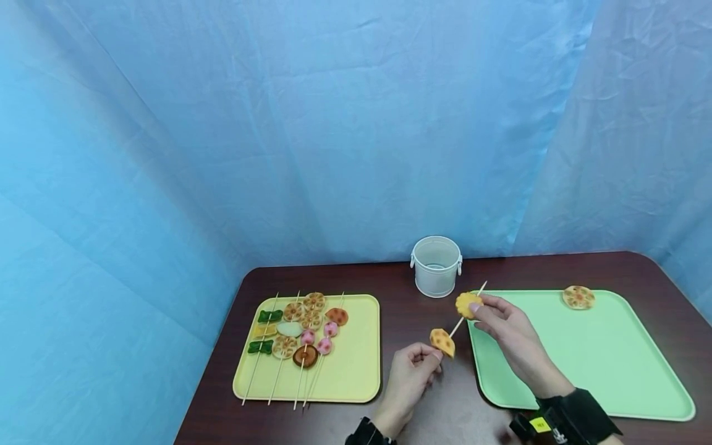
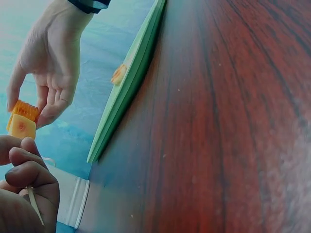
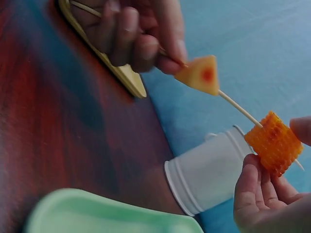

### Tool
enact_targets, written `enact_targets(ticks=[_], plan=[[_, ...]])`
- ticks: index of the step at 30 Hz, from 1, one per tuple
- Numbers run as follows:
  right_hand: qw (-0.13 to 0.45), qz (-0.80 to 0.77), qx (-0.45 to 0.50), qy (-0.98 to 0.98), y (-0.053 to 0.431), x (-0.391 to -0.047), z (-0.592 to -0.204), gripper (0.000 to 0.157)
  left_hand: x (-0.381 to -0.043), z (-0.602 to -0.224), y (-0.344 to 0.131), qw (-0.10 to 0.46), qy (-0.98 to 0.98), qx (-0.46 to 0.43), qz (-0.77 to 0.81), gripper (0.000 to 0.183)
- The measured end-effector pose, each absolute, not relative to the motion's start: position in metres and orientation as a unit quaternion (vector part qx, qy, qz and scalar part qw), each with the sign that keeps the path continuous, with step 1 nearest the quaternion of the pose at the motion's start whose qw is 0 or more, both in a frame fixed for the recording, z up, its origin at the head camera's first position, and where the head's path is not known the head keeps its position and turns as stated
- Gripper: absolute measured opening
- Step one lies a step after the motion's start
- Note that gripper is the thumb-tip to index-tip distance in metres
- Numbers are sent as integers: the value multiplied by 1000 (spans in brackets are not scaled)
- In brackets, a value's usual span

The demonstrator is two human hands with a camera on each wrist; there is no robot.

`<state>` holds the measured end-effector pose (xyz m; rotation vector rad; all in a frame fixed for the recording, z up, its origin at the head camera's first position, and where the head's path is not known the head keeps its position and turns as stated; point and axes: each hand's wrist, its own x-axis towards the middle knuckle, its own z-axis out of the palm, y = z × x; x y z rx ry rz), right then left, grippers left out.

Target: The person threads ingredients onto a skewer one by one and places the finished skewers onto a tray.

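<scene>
My left hand (image 1: 408, 378) grips a thin wooden skewer (image 3: 239, 108) just below a yellow half-round piece with brown spots (image 1: 442, 343). The stick's lower end shows beneath the curled fingers in the left wrist view. Higher on the same stick, my right hand (image 1: 520, 346) pinches a ridged piece of corn (image 3: 274, 143) between thumb and fingers. The skewer's tip pokes out past the corn, and a stretch of bare stick separates the two pieces. Both hands are raised between the yellow tray (image 1: 356, 377) and the green tray (image 1: 584, 364).
On the yellow tray lie several loaded skewers with lotus root slices (image 1: 285, 347), green pieces, pink balls and a brown mushroom (image 1: 305, 356). One lotus root slice (image 1: 578, 297) rests at the green tray's far edge. Between the trays, at the back, stands a white bucket (image 1: 436, 278).
</scene>
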<state>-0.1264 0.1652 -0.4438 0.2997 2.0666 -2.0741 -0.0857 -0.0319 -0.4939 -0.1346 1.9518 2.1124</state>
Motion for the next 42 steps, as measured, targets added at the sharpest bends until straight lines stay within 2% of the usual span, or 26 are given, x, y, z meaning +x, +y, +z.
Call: enact_targets(ticks=[8, 25, 32, 42], plan=[[106, -724, 88, 676, 154, -119, -450, 71, -87, -492, -31, 136, 677, -61, 721, 27], [125, -703, 111, 692, 149, -117, -455, 72, -87, -494, -31, 130, 674, -65, 724, 16], [134, -687, 110, 705, 144, -115, -459, 67, -87, -493, -32, 133, 674, -63, 724, 21], [109, -655, 39, 747, 166, -117, -451, 61, -89, -492, -37, 113, 678, -65, 723, 16]])
